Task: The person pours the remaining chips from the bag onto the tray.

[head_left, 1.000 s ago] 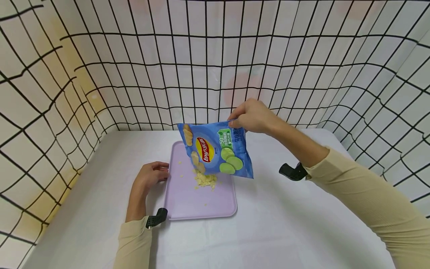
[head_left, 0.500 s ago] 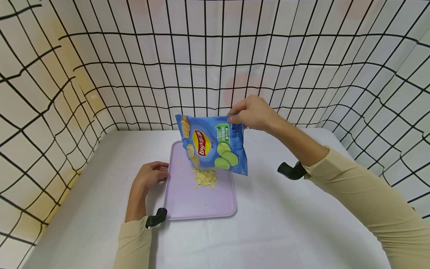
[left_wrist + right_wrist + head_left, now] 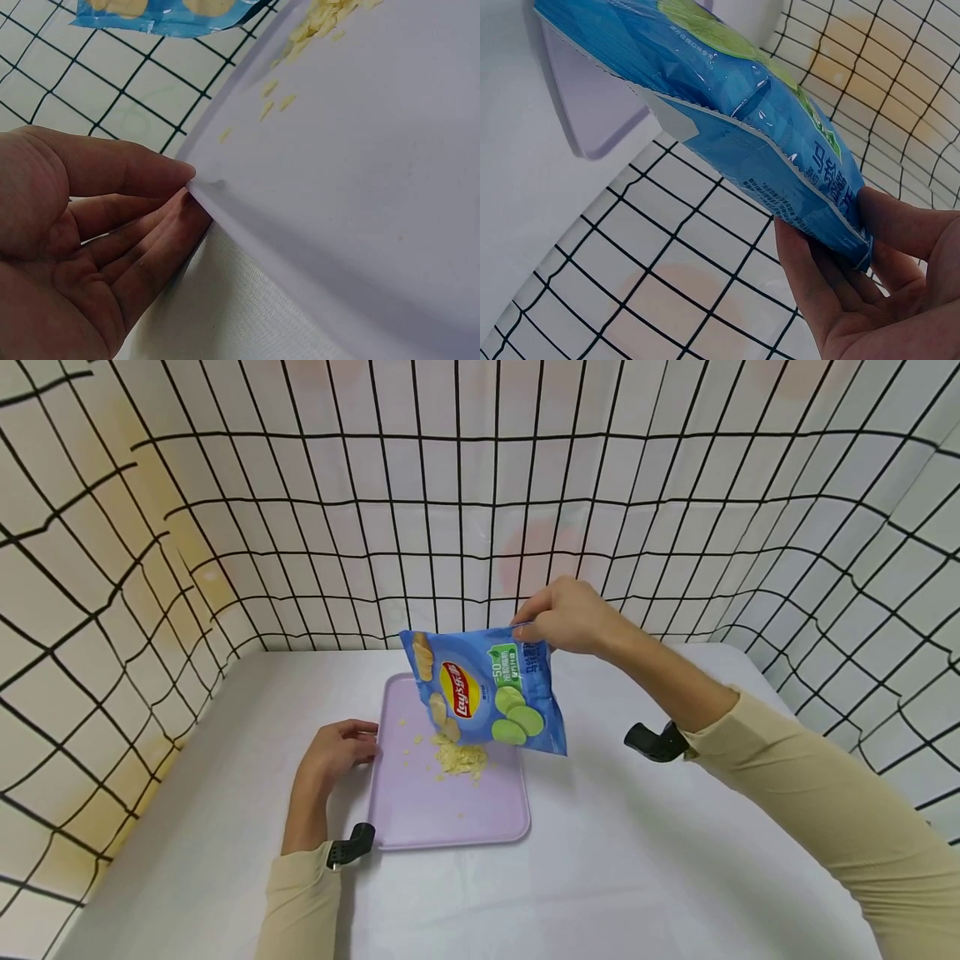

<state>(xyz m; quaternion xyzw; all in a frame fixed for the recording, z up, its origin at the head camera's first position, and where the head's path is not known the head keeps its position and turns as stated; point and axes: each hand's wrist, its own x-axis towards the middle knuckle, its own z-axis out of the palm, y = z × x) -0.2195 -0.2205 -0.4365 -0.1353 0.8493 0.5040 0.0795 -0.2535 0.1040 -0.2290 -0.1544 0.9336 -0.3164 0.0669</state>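
My right hand (image 3: pixel 572 617) pinches a blue Lay's chip bag (image 3: pixel 472 672) by its upper right corner. The bag hangs tilted over a pale purple tray (image 3: pixel 450 818), its lower left part above a small heap of yellow chip crumbs (image 3: pixel 459 760). In the right wrist view, the thumb is on one face of the bag (image 3: pixel 735 97) and the fingers on the other. At the tray's left side, my left hand (image 3: pixel 341 752) holds the rim between thumb and fingers, as the left wrist view shows. The bag's opening is hidden from the head view.
A white cloth covers the table (image 3: pixel 637 860) around the tray. Black wire grid (image 3: pixel 457 510) stands at the back and both sides. A few loose crumbs (image 3: pixel 268 111) are scattered on the tray near the heap. Each wrist wears a black camera mount (image 3: pixel 655 743).
The chip bag rose slightly with my right hand, then came back down a little. A few more crumbs lie on the tray left of the heap. My left hand stays at the rim.
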